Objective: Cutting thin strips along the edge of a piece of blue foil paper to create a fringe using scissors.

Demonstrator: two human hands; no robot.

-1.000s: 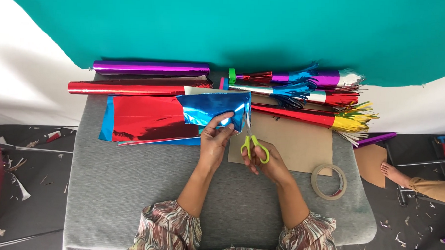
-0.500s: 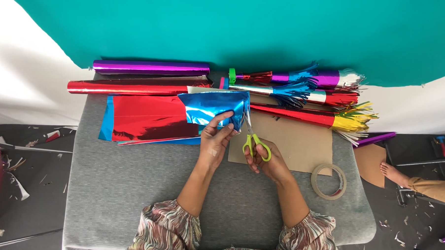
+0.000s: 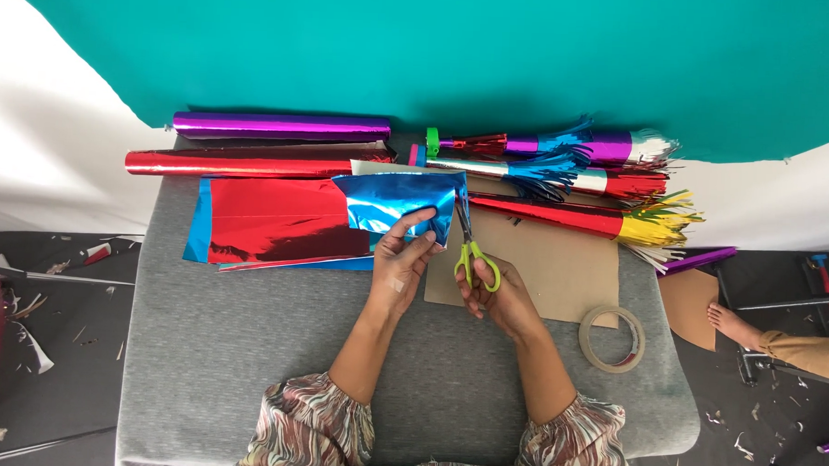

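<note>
Little has moved since the earlier frames: the blue foil piece (image 3: pixel 399 205) sits at almost the same tilt, and the scissors (image 3: pixel 472 249) stay at its right edge.

The foil piece is held above the grey table top (image 3: pixel 236 346), its long axis running left to right, its narrower left end pointing toward the red foil sheet (image 3: pixel 277 221). The left hand (image 3: pixel 399 267) pinches its lower right edge, thumb and fingertips closed narrowly on the foil. The right hand (image 3: pixel 500 296) has its fingers through the yellow-green handles of the scissors, wrapped snugly; the blades point up and away from the person, along the foil's right edge. Whether the blades are parted cannot be told.

Just under the right hand's knuckles lies a brown cardboard sheet (image 3: pixel 560 266), flat, with bare room to the right of the fingers. Beyond its lower right corner sits a tape roll (image 3: pixel 612 339), well apart from the fingers. Past the fingertips, farther up, lie a red foil roll (image 3: pixel 252 163), a purple foil roll (image 3: pixel 280 125) and a bundle of fringed foil cones (image 3: pixel 573 170), all lengthwise left to right. Toward the person, between the forearms, the table top is open. At the right edge a foot (image 3: pixel 731 323) of another person shows on the floor.
</note>
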